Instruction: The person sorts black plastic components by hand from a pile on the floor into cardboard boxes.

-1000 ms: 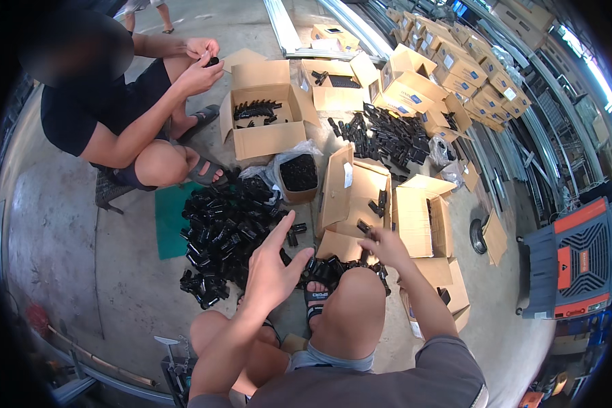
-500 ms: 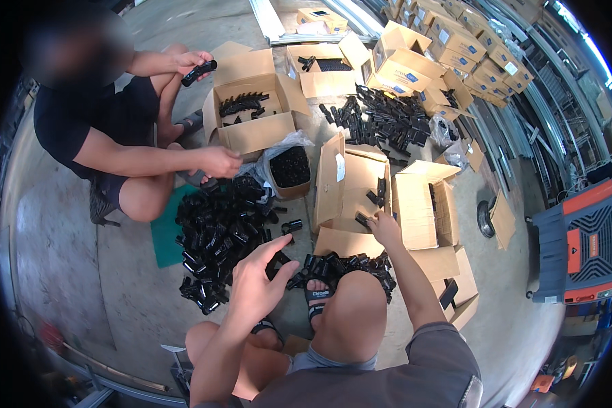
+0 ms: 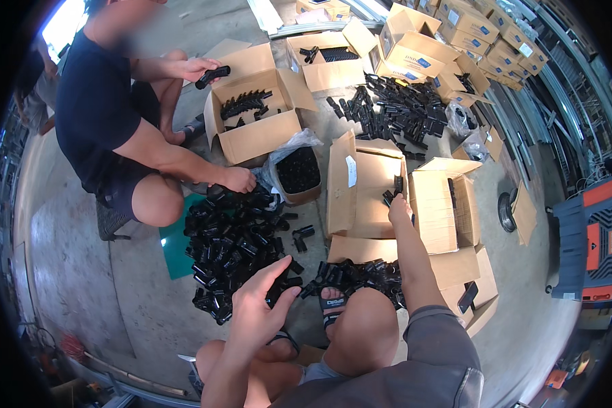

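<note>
My left hand [image 3: 257, 304] hovers with its fingers spread, holding nothing, at the near edge of a big pile of black plastic parts [image 3: 231, 245] on the floor. My right hand [image 3: 400, 206] reaches forward into an open cardboard box [image 3: 368, 217] and pinches a small black part [image 3: 392, 190]. More black parts [image 3: 360, 274] lie by my sandalled foot [image 3: 331, 306].
A seated person in black at the left rests one hand [image 3: 238, 179] on the pile and holds a black part [image 3: 212, 75] over another open box [image 3: 255, 132]. A bag of parts [image 3: 298, 170], a farther pile [image 3: 398, 112], many cartons [image 3: 455, 197] and a red-black crate [image 3: 591, 238] surround us.
My right hand has stretched forward into the box with the part. My left hand has sunk toward the pile. The other person dropped one hand onto the pile.
</note>
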`<act>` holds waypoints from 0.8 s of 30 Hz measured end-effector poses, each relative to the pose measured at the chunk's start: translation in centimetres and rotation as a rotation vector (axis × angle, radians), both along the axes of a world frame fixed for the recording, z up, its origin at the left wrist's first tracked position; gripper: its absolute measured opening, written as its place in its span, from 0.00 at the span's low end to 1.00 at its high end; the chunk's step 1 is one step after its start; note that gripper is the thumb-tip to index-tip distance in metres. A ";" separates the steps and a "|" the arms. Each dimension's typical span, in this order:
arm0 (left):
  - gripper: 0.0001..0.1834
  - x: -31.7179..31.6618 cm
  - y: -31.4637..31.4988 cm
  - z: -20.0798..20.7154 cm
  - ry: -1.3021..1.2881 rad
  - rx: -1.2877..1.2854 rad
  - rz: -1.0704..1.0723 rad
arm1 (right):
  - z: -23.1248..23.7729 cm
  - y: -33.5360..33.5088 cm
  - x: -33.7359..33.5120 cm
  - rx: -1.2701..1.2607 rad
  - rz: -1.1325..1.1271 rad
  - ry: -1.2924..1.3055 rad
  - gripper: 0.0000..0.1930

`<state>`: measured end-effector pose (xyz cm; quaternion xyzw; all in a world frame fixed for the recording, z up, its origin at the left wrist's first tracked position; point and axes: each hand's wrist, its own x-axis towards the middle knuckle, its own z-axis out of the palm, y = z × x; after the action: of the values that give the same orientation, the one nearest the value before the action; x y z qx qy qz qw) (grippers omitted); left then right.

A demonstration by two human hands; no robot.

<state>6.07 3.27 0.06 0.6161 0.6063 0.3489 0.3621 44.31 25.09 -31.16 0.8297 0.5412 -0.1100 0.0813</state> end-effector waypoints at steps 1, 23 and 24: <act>0.26 0.1 0.2 -0.1 -0.001 0.005 -0.014 | -0.6 -0.3 0.2 -0.009 0.034 -0.019 0.13; 0.29 1.8 -1.2 -2.7 -0.523 -0.326 -0.158 | 30.6 -13.9 -14.5 0.058 1.274 0.486 0.13; 0.31 2.2 -1.2 -2.5 -0.634 -0.414 -0.183 | 30.6 -14.3 -15.2 0.186 1.379 0.415 0.11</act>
<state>8.27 2.10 -2.41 0.4431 0.4646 0.3584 0.6777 29.07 10.78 -0.56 0.2654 0.9525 -0.1426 -0.0430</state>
